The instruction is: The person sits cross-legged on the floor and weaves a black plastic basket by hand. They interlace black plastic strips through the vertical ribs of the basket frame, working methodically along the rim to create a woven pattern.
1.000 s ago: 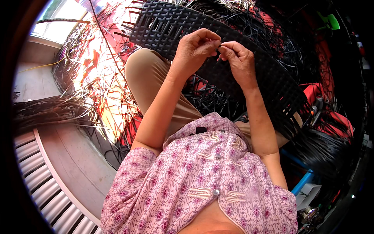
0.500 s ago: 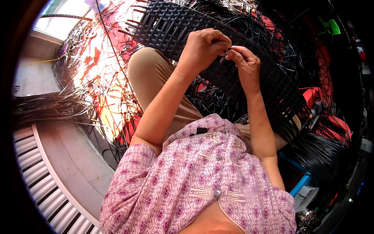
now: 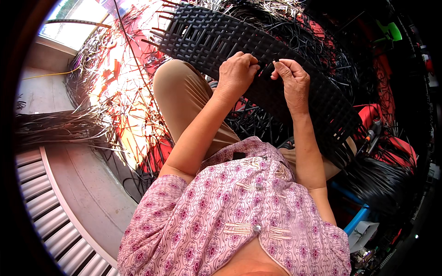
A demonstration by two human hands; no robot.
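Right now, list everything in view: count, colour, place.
woven panel: one, black, slanting from upper centre to right
loose strips: uncountable, mostly black, around the panel
strip bundles: two, black, far left and lower right
red material: several patches, red, upper left to right
yellow cord: one, yellow, upper left
slatted surface: one, pale, lower left
green object: one, green, upper right
blue bar: one, blue, lower right
white piece: one, white, beside the blue bar
shirt: one, pink and purple, lower centre
trousers: one pair, tan, centre
left hand: one, over the panel, grip partly hidden
right hand: one, over the panel, grip closed, apparently on a dark strip
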